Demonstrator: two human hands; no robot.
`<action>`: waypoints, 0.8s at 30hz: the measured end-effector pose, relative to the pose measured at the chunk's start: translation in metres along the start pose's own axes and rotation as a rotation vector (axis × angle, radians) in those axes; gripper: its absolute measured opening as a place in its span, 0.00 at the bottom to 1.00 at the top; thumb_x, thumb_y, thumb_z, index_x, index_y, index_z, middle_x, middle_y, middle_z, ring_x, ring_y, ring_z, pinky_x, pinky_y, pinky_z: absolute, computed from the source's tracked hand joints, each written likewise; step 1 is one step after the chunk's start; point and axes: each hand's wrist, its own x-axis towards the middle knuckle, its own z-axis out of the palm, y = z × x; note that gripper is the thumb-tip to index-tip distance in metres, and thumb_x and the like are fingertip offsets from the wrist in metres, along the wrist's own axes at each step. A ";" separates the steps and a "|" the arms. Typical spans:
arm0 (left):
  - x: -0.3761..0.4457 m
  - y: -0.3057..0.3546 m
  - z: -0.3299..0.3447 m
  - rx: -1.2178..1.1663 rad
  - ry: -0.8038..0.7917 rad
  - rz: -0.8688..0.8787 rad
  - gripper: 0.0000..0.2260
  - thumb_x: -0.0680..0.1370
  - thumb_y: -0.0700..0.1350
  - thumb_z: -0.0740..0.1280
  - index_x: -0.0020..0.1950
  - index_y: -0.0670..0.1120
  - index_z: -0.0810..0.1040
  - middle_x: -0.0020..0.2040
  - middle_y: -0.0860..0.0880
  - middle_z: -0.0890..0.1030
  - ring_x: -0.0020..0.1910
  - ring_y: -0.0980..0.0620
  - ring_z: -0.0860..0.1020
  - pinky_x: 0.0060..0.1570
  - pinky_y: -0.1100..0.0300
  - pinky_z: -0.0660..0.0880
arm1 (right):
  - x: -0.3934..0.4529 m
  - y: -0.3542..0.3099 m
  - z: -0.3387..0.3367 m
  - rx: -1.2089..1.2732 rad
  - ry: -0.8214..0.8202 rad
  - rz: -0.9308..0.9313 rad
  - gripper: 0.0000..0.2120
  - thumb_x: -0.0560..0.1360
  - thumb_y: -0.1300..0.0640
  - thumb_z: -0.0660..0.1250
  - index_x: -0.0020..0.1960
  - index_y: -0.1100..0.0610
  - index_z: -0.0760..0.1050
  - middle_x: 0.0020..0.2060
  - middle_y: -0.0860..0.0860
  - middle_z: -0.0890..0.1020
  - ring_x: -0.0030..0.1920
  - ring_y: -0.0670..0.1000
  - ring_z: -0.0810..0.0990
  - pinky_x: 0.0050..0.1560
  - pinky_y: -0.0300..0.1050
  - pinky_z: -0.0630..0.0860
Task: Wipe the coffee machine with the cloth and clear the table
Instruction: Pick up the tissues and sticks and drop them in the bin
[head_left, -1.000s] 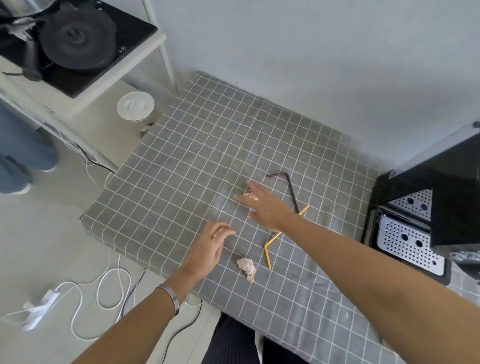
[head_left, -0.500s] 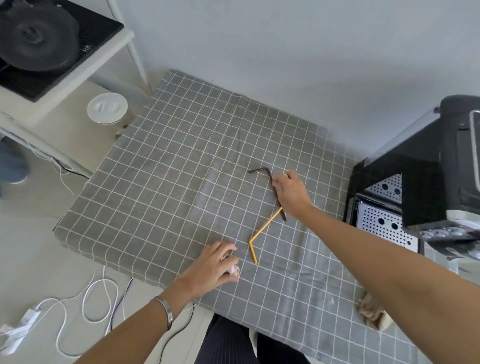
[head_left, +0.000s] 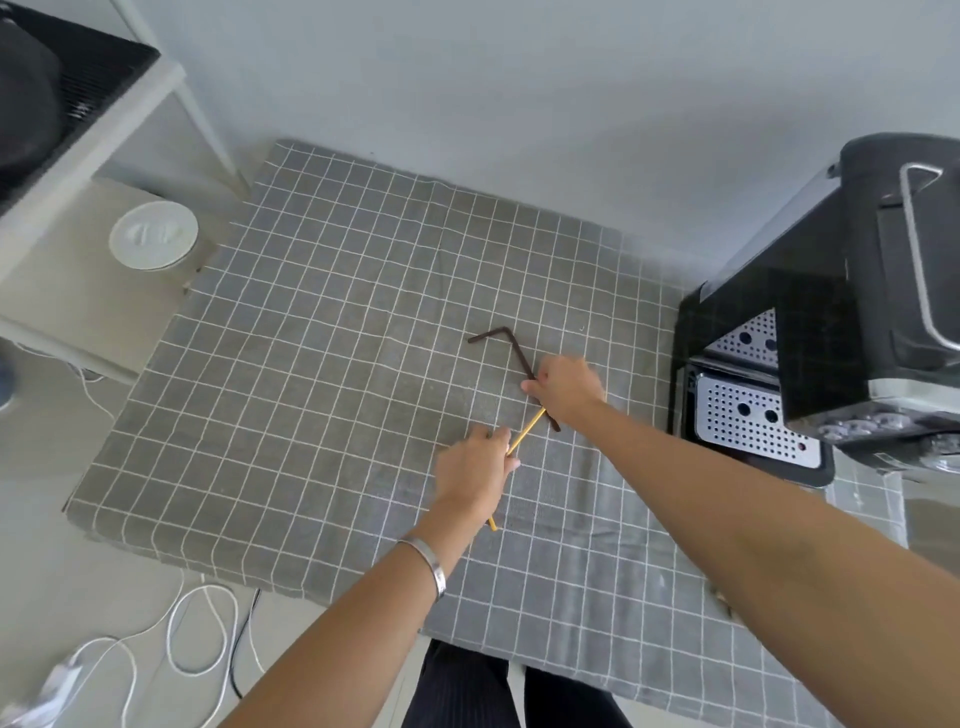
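Clearing underway: your left hand (head_left: 475, 467) pinches the yellow straw (head_left: 525, 431), right hand (head_left: 569, 387) pinches the brown straw (head_left: 511, 348), mid-table (head_left: 311, 364). Next, lift both clear.

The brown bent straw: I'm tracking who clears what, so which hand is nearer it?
Right. The right hand touches the brown bent straw along its long leg; the left hand sits lower, on the yellow straw.

tablecloth (head_left: 322, 332): matt woven cloth | coffee machine (head_left: 852, 291): glossy black plastic | drip tray (head_left: 748, 421): perforated metal
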 end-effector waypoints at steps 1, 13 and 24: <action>0.001 0.004 0.001 0.032 -0.014 -0.014 0.12 0.81 0.52 0.61 0.59 0.47 0.75 0.53 0.47 0.80 0.46 0.44 0.83 0.35 0.57 0.70 | -0.001 0.001 0.001 0.018 0.006 0.001 0.13 0.78 0.48 0.64 0.48 0.58 0.77 0.43 0.56 0.82 0.47 0.59 0.82 0.52 0.54 0.78; -0.025 0.002 -0.018 -0.268 -0.173 -0.079 0.11 0.82 0.48 0.59 0.49 0.42 0.76 0.40 0.46 0.80 0.35 0.47 0.78 0.31 0.60 0.66 | -0.050 0.057 -0.022 0.362 0.139 0.036 0.10 0.81 0.56 0.57 0.47 0.59 0.74 0.41 0.58 0.77 0.38 0.57 0.76 0.38 0.49 0.75; -0.045 0.146 -0.002 -0.729 -0.396 -0.088 0.10 0.81 0.43 0.63 0.41 0.45 0.78 0.35 0.43 0.78 0.34 0.47 0.75 0.37 0.57 0.71 | -0.210 0.186 -0.013 0.558 -0.106 0.025 0.08 0.81 0.56 0.59 0.50 0.59 0.74 0.37 0.50 0.79 0.36 0.47 0.80 0.37 0.37 0.75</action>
